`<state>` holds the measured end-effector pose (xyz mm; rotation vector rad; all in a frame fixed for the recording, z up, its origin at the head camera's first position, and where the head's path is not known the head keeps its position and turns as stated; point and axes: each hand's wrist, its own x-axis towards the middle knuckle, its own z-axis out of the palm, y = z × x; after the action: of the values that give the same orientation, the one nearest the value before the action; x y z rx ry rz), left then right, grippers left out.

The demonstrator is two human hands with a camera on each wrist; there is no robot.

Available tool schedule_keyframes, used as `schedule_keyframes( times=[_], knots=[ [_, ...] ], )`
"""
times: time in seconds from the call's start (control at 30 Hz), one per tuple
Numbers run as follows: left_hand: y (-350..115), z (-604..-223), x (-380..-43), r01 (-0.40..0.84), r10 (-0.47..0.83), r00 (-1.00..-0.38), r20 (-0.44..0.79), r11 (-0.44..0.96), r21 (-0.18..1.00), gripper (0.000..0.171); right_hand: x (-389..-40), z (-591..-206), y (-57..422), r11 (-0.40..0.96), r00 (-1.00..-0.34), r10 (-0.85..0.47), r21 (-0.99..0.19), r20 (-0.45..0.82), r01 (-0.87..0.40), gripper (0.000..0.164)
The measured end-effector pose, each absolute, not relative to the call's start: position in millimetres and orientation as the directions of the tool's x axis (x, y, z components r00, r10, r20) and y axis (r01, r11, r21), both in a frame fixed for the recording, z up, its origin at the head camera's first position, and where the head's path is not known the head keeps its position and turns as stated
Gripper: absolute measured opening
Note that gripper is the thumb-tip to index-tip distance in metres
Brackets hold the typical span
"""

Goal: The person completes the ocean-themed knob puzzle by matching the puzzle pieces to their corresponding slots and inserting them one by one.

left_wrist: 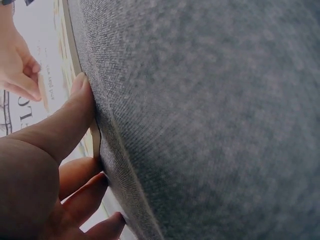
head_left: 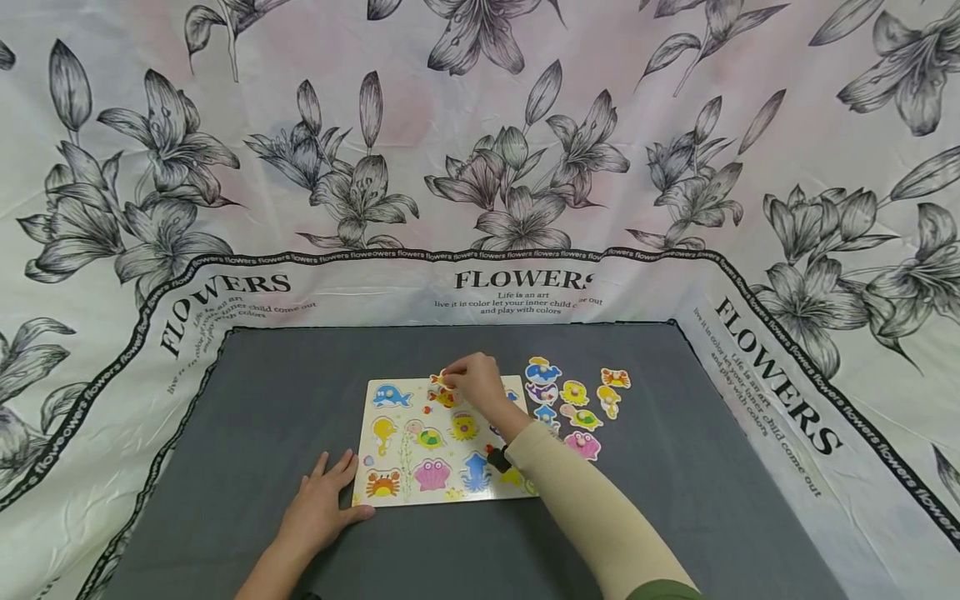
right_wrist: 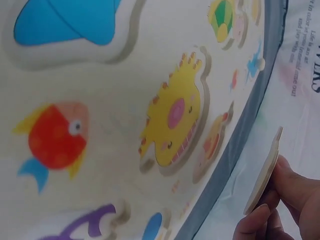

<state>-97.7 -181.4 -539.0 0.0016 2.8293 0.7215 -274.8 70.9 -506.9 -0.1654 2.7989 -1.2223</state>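
Note:
A pale wooden puzzle board [head_left: 408,500] with sea-animal pictures lies on the grey cloth. At its front left corner is my left hand [head_left: 318,504], thumb along the front edge and fingers beside the left side; the left wrist view shows the thumb [left_wrist: 75,107] against the board's rim. Over the back of the board, my right hand [head_left: 480,383] pinches a thin wooden puzzle piece [right_wrist: 265,172] between thumb and fingers. In the head view this piece shows orange at its edge, just behind the orange fish picture [head_left: 444,399]. Its face is mostly hidden.
Right of the board lie several loose puzzle pieces, among them a pink shell [head_left: 582,445], a turtle [head_left: 581,417] and a crab [head_left: 615,378]. Flower-printed cloth [head_left: 517,292] rises behind the grey tabletop [head_left: 300,367]. My right forearm [head_left: 592,508] crosses the board's right side.

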Motion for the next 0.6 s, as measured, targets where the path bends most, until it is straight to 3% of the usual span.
schedule_keyframes(
  times=[0.6],
  knots=[
    [-183,-542,-99,-0.070,0.041,-0.975,-0.218,0.876,0.476,0.096,-275,-527,66,0.700,-0.987,-0.130,-0.714,-0.096,-0.023,0.008]
  ],
)
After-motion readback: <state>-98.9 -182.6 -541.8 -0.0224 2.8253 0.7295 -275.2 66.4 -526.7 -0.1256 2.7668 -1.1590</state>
